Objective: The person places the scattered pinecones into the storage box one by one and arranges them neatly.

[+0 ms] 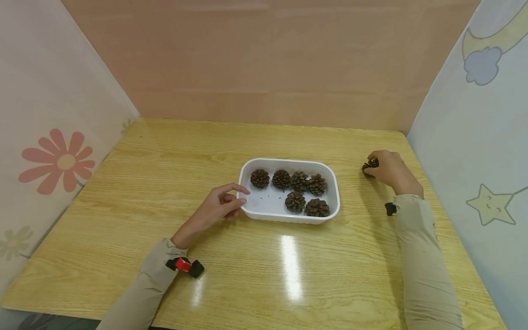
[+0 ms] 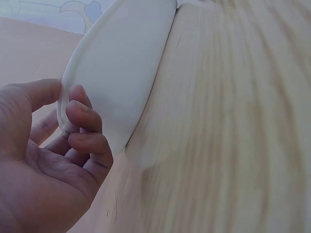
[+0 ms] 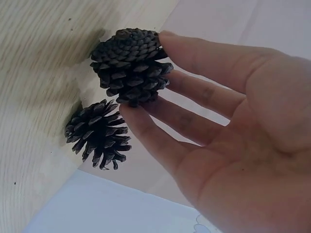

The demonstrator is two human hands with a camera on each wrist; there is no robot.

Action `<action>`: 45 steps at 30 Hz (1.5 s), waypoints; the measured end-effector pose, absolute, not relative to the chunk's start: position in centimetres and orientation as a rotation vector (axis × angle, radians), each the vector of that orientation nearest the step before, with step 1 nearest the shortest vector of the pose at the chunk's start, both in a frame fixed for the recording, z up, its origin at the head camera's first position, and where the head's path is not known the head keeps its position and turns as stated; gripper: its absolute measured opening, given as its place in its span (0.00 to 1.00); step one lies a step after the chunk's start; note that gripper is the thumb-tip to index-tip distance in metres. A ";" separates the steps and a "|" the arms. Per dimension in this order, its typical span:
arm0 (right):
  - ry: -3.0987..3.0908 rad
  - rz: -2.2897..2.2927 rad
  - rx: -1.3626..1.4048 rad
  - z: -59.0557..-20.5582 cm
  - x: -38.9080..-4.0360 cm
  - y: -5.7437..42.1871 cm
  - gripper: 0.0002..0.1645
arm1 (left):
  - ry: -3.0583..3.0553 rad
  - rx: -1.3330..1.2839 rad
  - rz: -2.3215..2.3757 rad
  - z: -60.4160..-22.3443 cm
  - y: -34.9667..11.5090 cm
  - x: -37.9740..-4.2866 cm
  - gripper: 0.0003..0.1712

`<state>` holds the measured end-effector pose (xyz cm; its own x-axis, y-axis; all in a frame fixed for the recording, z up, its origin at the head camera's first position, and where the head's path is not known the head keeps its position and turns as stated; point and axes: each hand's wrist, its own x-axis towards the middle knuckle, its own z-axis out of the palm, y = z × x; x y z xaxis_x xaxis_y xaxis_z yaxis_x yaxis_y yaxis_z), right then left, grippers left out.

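Observation:
A white plastic tub (image 1: 264, 211) holds several brown pine cones (image 1: 295, 201), most of them toward its right side. At the tub's left end my left hand (image 1: 218, 204) grips the rim with thumb and index finger; its other fingers curl outside the wall (image 2: 121, 68). Off to the right, my right hand (image 1: 392, 170) pinches a pine cone (image 3: 131, 70) between thumb and fingertips, low over the table. A second pine cone (image 3: 99, 133) sits right beside the held one in the right wrist view. In the head view the right hand partly hides this spot.
The wooden table (image 1: 198, 146) carries the tub near its middle. A peach-coloured panel (image 1: 268, 59) closes off the back. Pale printed panels stand at the left (image 1: 53, 91) and right (image 1: 474, 137), the right one close to my right hand. Small dark crumbs lie inside the tub.

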<state>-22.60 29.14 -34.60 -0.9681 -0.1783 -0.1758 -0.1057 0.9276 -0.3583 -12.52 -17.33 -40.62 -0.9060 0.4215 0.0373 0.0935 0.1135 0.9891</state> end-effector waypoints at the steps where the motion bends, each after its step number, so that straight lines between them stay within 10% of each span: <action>1: 2.888 -0.515 -0.227 -34.6 -22.6 29.1 0.28 | 2.139 0.514 1.869 -40.7 -17.3 -12.6 0.17; 45: 3.047 -0.634 -0.573 -32.2 -21.0 22.3 0.29 | 2.111 0.515 1.879 -40.7 -17.4 -12.5 0.16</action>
<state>-21.03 22.27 -32.21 -0.9342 -0.3438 0.0947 -0.3531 0.8542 -0.3817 -12.49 -17.42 -40.74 -0.9011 0.4323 0.0349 0.0848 0.0969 0.9917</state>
